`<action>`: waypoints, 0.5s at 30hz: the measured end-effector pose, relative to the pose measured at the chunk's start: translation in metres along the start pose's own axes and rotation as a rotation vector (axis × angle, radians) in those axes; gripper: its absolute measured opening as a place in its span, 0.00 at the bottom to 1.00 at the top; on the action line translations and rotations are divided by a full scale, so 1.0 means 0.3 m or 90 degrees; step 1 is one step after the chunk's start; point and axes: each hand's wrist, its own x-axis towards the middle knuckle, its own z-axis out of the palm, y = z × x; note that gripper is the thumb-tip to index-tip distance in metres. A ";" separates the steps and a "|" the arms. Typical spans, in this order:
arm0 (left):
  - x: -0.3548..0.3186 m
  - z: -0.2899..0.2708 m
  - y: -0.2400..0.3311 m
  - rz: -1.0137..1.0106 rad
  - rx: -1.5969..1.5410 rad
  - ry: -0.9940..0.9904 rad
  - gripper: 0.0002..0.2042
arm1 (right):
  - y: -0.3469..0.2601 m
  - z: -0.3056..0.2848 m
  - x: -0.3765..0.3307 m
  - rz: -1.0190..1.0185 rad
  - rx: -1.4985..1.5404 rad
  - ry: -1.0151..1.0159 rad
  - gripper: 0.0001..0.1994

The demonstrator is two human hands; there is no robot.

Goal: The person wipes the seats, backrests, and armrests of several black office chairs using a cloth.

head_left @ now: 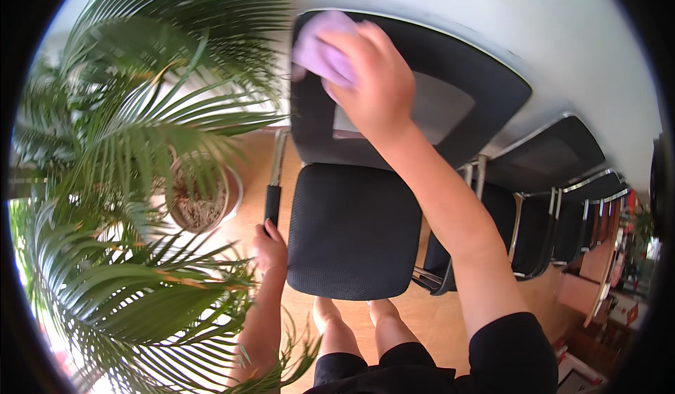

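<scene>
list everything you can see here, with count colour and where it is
cloth: one, pale purple, pressed on the top left of the nearest chair's backrest
nearest chair: one, black mesh seat and back, centre, directly ahead
left armrest: one, black pad on a chrome bar, left of the seat
row of chairs: several, black with chrome frames, running off to the right
potted palm: one, green fronds, pale round pot, filling the left side
floor: light wood, under the chairs
wall: white, top right
left hand: fingers on the armrest's front end
right hand: on the cloth, arm stretched forward
bare legs: two, bottom centre
</scene>
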 end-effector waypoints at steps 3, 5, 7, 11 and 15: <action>0.009 0.017 -0.002 0.012 0.059 0.031 0.23 | 0.039 0.068 0.147 -0.047 -0.187 -0.116 0.12; 0.003 0.024 -0.013 0.026 0.061 0.049 0.23 | 0.071 0.055 0.146 -0.090 -0.234 -0.122 0.08; 0.003 0.024 -0.016 0.034 0.064 0.061 0.22 | 0.131 -0.017 0.133 -0.100 -0.252 -0.084 0.09; 0.018 0.032 -0.051 0.079 0.066 0.121 0.22 | 0.260 -0.273 0.089 -0.058 -0.309 -0.158 0.10; 0.009 0.030 -0.049 0.071 0.067 0.114 0.24 | 0.388 -0.521 0.009 -0.009 -0.405 -0.195 0.12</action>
